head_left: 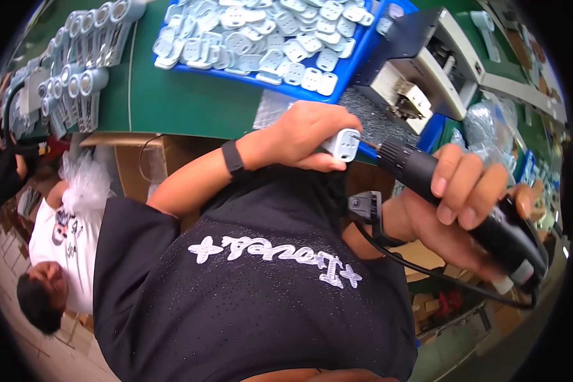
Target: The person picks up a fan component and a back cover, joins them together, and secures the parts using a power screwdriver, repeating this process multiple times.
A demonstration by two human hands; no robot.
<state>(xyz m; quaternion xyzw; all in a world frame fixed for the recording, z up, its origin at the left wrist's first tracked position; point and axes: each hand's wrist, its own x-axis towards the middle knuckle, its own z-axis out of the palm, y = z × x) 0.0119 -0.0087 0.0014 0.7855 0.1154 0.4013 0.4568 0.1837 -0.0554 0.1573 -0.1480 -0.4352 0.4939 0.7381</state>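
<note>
My left hand is closed around a small pale plastic housing, one end of it showing past the thumb and fingers. In my right hand is a black electric screwdriver, held roughly level with its tip toward the left. The thin metal bit reaches the near face of the housing; whether it sits in a screw is too small to tell. A black cord trails from the screwdriver's rear end past my right wrist.
A blue tray heaped with pale plastic pieces lies on the green table. Right of it stands a metal machine beside many small dark screws. Handled pale devices line the left. Another person is at lower left.
</note>
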